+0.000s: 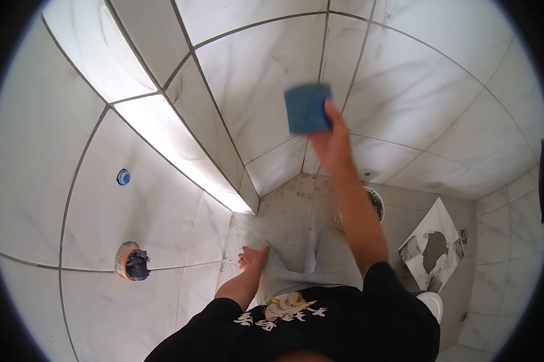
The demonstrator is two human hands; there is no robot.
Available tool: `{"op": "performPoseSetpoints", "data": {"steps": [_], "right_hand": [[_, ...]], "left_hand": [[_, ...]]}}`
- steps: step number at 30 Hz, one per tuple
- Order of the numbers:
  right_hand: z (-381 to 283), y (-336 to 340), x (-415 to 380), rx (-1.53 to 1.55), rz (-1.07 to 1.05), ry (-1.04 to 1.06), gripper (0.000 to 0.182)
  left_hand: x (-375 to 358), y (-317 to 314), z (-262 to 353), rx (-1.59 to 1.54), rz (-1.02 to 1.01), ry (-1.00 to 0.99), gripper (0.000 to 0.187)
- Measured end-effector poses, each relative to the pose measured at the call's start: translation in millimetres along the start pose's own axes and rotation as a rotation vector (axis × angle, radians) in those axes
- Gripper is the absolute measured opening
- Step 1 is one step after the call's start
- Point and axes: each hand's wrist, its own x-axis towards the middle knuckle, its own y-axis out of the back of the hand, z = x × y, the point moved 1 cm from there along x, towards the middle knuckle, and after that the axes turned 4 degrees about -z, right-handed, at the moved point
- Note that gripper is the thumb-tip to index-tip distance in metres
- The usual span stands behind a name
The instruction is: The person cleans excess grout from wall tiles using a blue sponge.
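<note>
A blue square pad [307, 108] is held up in my right hand [332, 142], its fingers wrapped round the pad's right and lower edge. Behind it is a wall of white marbled tiles [248, 66] with dark joints; whether the pad touches the tiles I cannot tell. Low by my left knee, my left hand [253, 258] has its fingers apart and holds nothing. Both forearms are bare below black sleeves.
A bucket [380, 202] stands on the floor partly behind my right forearm. Right of it lies a white tile piece [417, 241] with grey mortar [435, 250]. The left wall has a stuffed orange pipe opening [135, 265] and a blue plug [123, 177].
</note>
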Motion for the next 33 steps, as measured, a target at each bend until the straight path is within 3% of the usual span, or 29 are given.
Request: {"op": "performPoseSetpoints", "data": {"steps": [1, 3, 5, 9, 11, 13, 15, 16, 18, 22, 23, 24, 27, 28, 30, 33], "right_hand": [[-30.6, -27.8, 16.3, -0.169, -0.114, 0.164, 0.053], [-76.7, -91.7, 37.2, -0.821, -0.267, 0.637, 0.045], [-96.8, -124.5, 62.0, -1.278, -0.199, 1.168, 0.042], [-37.1, -76.1, 107.9, -1.348, -0.217, 1.396, 0.035], [30.1, -9.2, 82.4, -1.458, -0.243, 1.297, 0.029], [85.6, 69.8, 40.4, -1.557, -0.389, 0.969, 0.032], [100.6, 120.4, 8.8, -1.600, -0.480, 0.418, 0.035], [87.1, 112.1, 9.8, -1.610, -0.461, 0.425, 0.035], [36.3, 70.5, 28.2, -1.426, -0.267, 0.664, 0.037], [-114.3, -62.0, 83.9, -1.426, -0.131, 1.286, 0.053], [-131.7, -72.4, 99.4, -1.481, -0.117, 1.336, 0.045], [-136.3, -68.1, 116.5, -1.490, -0.154, 1.236, 0.044], [-85.8, -2.5, 130.4, -1.492, -0.132, 1.301, 0.038], [-53.0, 32.9, 117.4, -1.489, -0.090, 1.243, 0.039], [12.7, 115.6, 88.7, -1.557, -0.197, 1.079, 0.043], [41.1, 165.6, 38.0, -1.661, -0.426, 0.284, 0.045]], "left_hand": [[1.6, -2.6, 0.0, 0.005, 0.009, -0.005, 0.096], [4.3, -4.5, -2.5, 0.021, 0.011, 0.004, 0.096], [4.5, -5.4, -3.2, 0.025, 0.022, -0.011, 0.096], [1.2, -4.9, -2.8, 0.006, 0.032, -0.008, 0.098], [-0.1, 0.7, -1.5, 0.004, 0.004, -0.010, 0.099], [2.0, 1.6, -4.7, 0.003, -0.025, -0.008, 0.100], [1.8, -2.7, -3.2, 0.016, 0.008, -0.025, 0.101], [5.1, -5.6, -8.5, 0.027, 0.011, -0.042, 0.101], [9.2, -7.9, -5.6, 0.017, 0.015, -0.028, 0.101], [8.3, -9.4, -2.4, 0.048, 0.022, -0.040, 0.101], [9.7, -9.8, -2.6, 0.053, 0.017, -0.033, 0.101], [10.4, -10.4, -2.9, 0.055, 0.011, -0.025, 0.101], [7.1, -8.2, -1.5, 0.054, 0.009, -0.027, 0.101], [5.5, -5.5, 2.4, 0.052, 0.009, -0.035, 0.101], [-0.9, -4.3, 5.2, 0.065, 0.007, -0.006, 0.101], [8.6, -11.3, -1.0, 0.063, 0.030, -0.014, 0.101]]}}
